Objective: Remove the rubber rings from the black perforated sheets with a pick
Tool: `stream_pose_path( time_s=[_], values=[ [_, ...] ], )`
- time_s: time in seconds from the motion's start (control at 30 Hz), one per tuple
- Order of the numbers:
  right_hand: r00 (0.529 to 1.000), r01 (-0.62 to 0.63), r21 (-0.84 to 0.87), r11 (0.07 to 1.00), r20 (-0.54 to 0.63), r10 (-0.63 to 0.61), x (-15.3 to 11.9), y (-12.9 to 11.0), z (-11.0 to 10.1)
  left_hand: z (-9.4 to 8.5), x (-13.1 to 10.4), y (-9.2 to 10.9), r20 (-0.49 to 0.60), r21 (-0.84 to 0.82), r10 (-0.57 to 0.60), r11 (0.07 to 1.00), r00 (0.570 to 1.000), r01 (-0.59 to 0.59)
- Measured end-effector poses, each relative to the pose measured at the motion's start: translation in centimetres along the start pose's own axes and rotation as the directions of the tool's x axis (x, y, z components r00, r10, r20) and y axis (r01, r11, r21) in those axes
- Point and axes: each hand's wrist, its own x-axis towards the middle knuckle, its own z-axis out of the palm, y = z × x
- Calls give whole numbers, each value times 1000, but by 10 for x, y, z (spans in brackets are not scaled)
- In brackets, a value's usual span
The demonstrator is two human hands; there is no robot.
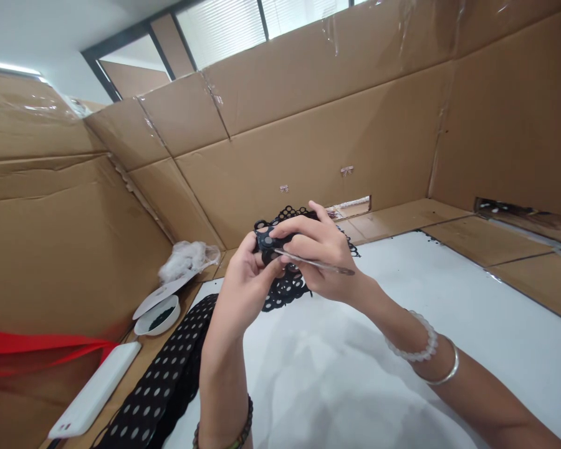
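Note:
Both hands meet above the white surface, near the middle of the view. My left hand (245, 277) is closed on a piece of black dotted fabric (266, 239), pinching its edge. A thin metal tool (325, 266), perhaps tweezers, lies in the grip of my right hand (320, 249), its tip against the fabric. The index finger of that hand also touches the fabric, and another finger points up. Black openwork trim with rings (287, 290) hangs below and behind the hands. A long black strip with pale dots (163, 380) lies left of my left forearm.
At the left are a white bowl (158, 316) with small dark pieces, a white lid (161, 295), white fluff (187, 260) in clear plastic, a white oblong device (96, 390) and red ribbon (42, 349). Cardboard walls (308, 137) surround the white surface (449, 299).

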Motion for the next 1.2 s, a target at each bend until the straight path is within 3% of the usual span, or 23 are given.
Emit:
stream_pose_path(
  time_s=[0.2,0.4,0.53,0.6,0.67,0.77,0.83,0.93,1.07,1.2],
  values=[
    [998,48,-107,993,-34,-51,-4,-2,9,-5,-2,-4,101,140,85,985,991,-98],
    [993,61,-162,985,-89,-77,-9,4,18,-5,-5,-7,88,364,139,917,986,-162],
    [996,43,-187,981,-70,-57,-7,4,15,-4,-3,-9,98,333,130,930,987,-156],
    [996,15,-80,997,-83,-22,-4,3,11,-3,-1,-9,111,227,97,966,989,-120],
    [986,-97,119,988,-121,112,0,3,6,-2,0,-9,116,130,40,990,992,-55],
    [908,-294,409,864,-161,386,3,8,0,-1,1,-11,151,56,-39,998,988,31],
    [879,-340,494,800,-137,457,5,11,-3,0,2,-13,173,19,-62,998,983,60],
    [910,-330,491,806,-61,409,6,10,-6,-1,3,-14,168,-38,-83,995,982,91],
    [969,-222,363,905,-24,247,8,0,-8,-4,4,-10,81,-62,-35,997,996,40],
    [986,-168,363,916,44,163,9,-4,-7,-5,2,-5,71,-69,9,998,997,-4]
  ],
)
